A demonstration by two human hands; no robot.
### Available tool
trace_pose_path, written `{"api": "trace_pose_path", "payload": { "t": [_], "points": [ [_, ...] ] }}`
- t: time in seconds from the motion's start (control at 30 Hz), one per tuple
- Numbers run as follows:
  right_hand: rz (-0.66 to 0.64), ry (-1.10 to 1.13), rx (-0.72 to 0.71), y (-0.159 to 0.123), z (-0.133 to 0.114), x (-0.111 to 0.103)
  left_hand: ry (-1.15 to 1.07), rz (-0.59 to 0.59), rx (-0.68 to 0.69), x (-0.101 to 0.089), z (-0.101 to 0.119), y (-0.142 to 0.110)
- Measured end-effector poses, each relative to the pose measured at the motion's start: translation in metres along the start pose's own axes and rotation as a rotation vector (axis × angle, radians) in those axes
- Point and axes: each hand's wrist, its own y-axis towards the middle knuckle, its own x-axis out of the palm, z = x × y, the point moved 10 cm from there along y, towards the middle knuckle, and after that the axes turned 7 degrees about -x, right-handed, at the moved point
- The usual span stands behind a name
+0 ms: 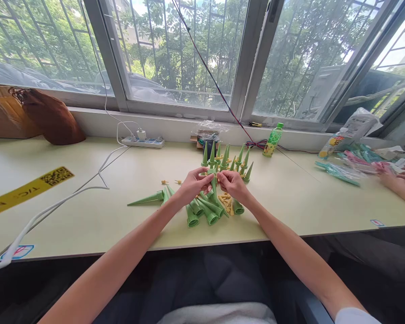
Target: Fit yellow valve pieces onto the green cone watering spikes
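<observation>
Between my hands a green plastic watering spike (213, 189) points downward, its wide collar at the top. My left hand (198, 181) is closed around its collar. The fingers of my right hand (232, 183) are pinched against the spike's side; whatever they hold is too small to make out. Under my hands lie several loose green spikes (193, 218), some with their open threaded ends towards me. A little pile of yellow valve pieces (227, 203) lies beside them, partly covered by my right wrist. Behind my hands, several green spikes (224, 158) with yellow pieces stand points up.
Two small yellow pieces (178, 182) lie left of my hands. Further back are a power strip (143, 142), a small dark box (207, 141) and a green drink bottle (273, 140). Another person's hands (396, 177) are at the right, near bagged items (337, 173). A white cable (70, 194) crosses the left side.
</observation>
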Motion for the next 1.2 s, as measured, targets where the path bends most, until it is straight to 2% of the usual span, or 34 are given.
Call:
{"api": "trace_pose_path", "payload": {
  "t": [0.2,0.6,0.83,1.0,1.2],
  "points": [
    [-0.009,-0.234,-0.063,-0.001,-0.006,-0.003,-0.146,0.004,-0.130,-0.003,-0.010,0.000],
    [0.042,-0.433,-0.101,-0.001,-0.022,-0.003,-0.087,-0.011,-0.170,-0.004,-0.019,0.006],
    [0.035,-0.470,-0.121,-0.002,-0.026,-0.001,-0.014,-0.034,-0.239,-0.001,-0.022,0.003],
    [0.026,-0.452,-0.123,-0.001,-0.028,0.000,0.004,0.024,-0.300,-0.003,-0.025,0.000],
    [0.013,-0.438,-0.110,-0.001,-0.029,0.002,-0.022,-0.005,-0.240,-0.004,-0.024,0.003]
  ]
}}
